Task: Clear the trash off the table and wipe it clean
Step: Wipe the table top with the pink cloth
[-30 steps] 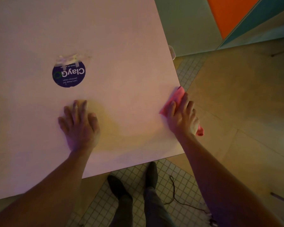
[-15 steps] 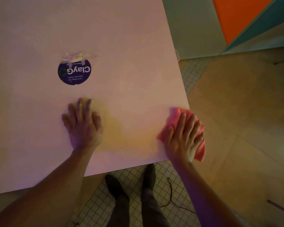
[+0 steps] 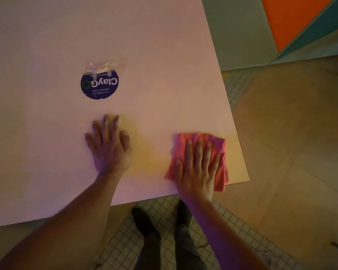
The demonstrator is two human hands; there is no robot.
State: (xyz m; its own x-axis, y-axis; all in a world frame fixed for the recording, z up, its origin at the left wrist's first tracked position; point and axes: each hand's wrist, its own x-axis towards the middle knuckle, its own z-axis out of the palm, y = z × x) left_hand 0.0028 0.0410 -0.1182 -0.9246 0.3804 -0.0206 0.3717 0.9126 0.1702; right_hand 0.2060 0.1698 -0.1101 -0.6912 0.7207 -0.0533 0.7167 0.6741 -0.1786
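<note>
A pink cloth (image 3: pixel 220 145) lies flat on the pale table (image 3: pixel 144 45) near its front right corner. My right hand (image 3: pixel 197 166) presses down on the cloth with fingers spread. My left hand (image 3: pixel 109 145) rests flat on the bare tabletop to the left, fingers apart, holding nothing. A round dark blue sticker (image 3: pixel 99 85) with torn tape along its top edge is stuck to the table beyond my left hand.
The table's right edge runs diagonally from top centre to the front right corner (image 3: pixel 247 178). Below the front edge are my legs and dark shoes (image 3: pixel 144 223) on white tiled floor. Wooden floor (image 3: pixel 291 143) and orange and teal wall panels lie to the right.
My right hand slid the pink cloth from the table's right edge toward me and leftward, fully onto the tabletop near the front corner. My left hand stayed flat in place.
</note>
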